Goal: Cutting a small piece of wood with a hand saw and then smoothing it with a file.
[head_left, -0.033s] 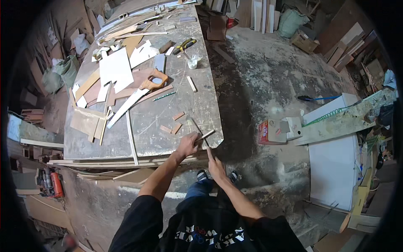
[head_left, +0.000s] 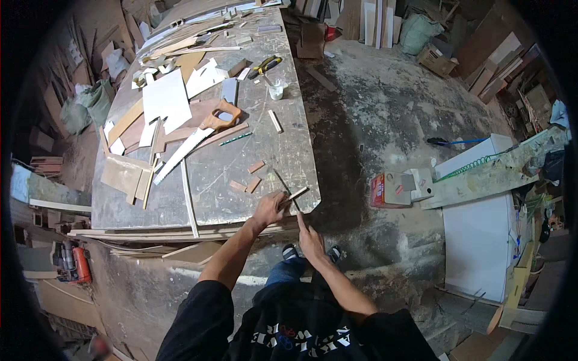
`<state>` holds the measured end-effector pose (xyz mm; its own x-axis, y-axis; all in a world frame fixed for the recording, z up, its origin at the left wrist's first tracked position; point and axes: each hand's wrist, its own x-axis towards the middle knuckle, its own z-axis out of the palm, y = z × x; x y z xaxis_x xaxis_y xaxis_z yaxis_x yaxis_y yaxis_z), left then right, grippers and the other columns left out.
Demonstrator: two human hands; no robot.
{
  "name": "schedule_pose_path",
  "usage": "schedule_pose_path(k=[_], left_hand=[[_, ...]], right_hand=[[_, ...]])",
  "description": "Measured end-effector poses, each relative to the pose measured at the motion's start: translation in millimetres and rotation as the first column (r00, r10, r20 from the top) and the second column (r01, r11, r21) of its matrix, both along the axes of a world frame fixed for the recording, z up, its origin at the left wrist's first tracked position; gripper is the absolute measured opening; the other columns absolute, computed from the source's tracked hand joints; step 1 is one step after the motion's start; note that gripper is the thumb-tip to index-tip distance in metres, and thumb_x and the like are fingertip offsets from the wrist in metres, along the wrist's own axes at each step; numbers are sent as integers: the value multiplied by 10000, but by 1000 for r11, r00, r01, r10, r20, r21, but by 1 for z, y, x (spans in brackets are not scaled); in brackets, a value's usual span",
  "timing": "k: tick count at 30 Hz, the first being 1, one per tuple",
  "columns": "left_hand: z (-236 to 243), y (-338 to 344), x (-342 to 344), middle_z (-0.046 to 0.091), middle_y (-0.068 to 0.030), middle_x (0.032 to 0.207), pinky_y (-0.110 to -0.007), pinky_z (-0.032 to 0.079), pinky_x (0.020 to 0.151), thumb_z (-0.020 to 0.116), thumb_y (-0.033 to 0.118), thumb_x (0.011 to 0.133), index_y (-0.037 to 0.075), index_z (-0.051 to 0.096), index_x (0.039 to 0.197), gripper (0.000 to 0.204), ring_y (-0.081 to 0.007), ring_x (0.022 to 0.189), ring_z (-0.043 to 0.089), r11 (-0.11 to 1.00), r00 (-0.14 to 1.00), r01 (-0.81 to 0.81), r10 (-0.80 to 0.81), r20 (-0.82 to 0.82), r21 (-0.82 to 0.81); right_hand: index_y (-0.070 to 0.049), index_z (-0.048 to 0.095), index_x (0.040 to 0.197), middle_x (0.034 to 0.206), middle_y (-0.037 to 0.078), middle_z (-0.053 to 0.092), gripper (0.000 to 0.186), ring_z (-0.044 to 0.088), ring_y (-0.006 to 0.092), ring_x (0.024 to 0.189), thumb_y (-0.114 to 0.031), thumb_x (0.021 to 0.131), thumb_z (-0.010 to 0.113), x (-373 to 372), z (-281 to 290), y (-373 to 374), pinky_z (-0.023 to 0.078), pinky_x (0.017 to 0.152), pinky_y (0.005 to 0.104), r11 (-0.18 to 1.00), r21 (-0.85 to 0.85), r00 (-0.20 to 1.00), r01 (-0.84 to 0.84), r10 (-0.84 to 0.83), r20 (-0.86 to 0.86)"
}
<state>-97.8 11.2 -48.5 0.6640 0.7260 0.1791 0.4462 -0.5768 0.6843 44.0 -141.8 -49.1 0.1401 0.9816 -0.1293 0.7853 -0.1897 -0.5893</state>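
Note:
Near the bench's front right corner my left hand (head_left: pixel 271 209) is closed, pressing a small pale wood strip (head_left: pixel 298 193) against the top. My right hand (head_left: pixel 311 242) is wrapped round the near end of a thin dark file (head_left: pixel 283 182), just off the front edge. The file lies slanted across the strip, close to my left fingertips, its far end over the bench. Several small reddish-brown wood blocks (head_left: pixel 253 184) lie just beyond my left hand. Farther left is a handsaw (head_left: pixel 198 137) with a wooden handle, and a green pencil (head_left: pixel 235 139) lies beside it.
On the workbench (head_left: pixel 223 201) lie white sheets (head_left: pixel 167 99), wood offcuts, yellow-black pliers (head_left: pixel 265 65) and a small cup (head_left: pixel 276 90). A long thin strip (head_left: pixel 188 195) overhangs the front edge. A red-and-white box (head_left: pixel 391 189) stands to the right; a red tool (head_left: pixel 81 263) sits lower left.

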Motion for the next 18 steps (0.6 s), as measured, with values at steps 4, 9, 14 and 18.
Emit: schedule_pose_path(k=[4,9,14,18], left_hand=[[0,2,0,508,-194,784,-464,427,656,645,125,776,3,496,830,200,-418,761,538,999,999,38,-38,29,-14],[-8,4,-2,575,-188,876,-468,469,699,623,139,718,45,545,890,211,-409,828,574,999,998,25,-27,-59,-37],[-12,5,-3,569,-193,874,-466,470,706,614,146,725,38,546,900,216,-417,833,571,999,999,35,-35,12,-3],[-10,5,-1,560,-199,852,-467,468,701,609,143,744,33,539,894,199,-429,831,563,1000,1000,-19,19,15,14]], right_hand=[[-220,247,1478,794,258,592,681,579,451,682,-68,865,499,8,2,-23,463,599,516,999,41,1000,-29,29,5],[-236,237,1485,741,246,572,704,562,443,639,-50,866,513,20,21,-58,460,578,504,996,-63,998,-58,56,-26],[-222,210,1495,774,230,603,717,610,411,696,-101,865,531,19,20,-50,501,617,495,998,-41,998,-47,48,35],[-234,206,1494,777,237,602,720,610,417,694,-103,864,529,16,9,-42,494,573,499,995,-86,998,-45,49,46]])
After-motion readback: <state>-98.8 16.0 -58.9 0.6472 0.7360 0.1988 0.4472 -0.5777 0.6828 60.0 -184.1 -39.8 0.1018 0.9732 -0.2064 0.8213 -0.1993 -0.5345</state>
